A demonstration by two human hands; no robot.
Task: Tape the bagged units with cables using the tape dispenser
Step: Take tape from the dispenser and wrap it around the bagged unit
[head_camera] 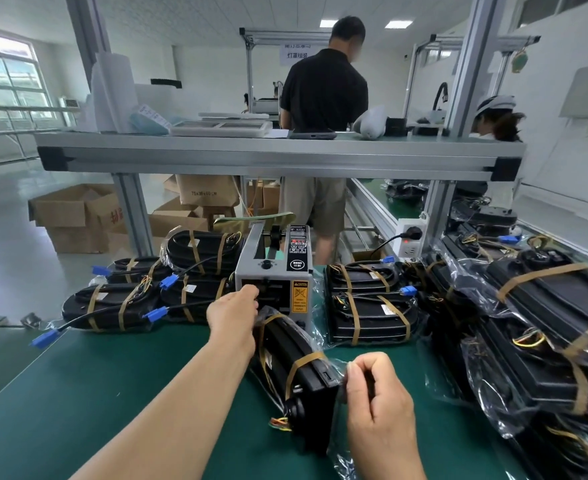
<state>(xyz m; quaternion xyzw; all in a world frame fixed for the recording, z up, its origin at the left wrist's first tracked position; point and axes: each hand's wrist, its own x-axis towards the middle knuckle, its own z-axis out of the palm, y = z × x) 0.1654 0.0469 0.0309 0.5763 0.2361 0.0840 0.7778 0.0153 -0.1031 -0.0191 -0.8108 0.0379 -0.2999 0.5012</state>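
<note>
The unit (pixel 296 365) lies on the mat (pixel 112 393), just in front of the dispenser (pixel 273 271). The right hand (pixel 375 403) pinches its bag (pixel 336 366) at the near end. The left hand (pixel 233 315) reaches to the dispenser's mouth with its fingertips hidden, so I cannot tell whether it holds tape. I'd worry a strip folds on itself or snags the loose bag.

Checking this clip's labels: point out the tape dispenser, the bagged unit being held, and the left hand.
tape dispenser (pixel 274 271): head view, grey top panel.
bagged unit (pixel 287 344): head view, black casing inside the bag.
left hand (pixel 233 315): head view, back of the hand.
</note>
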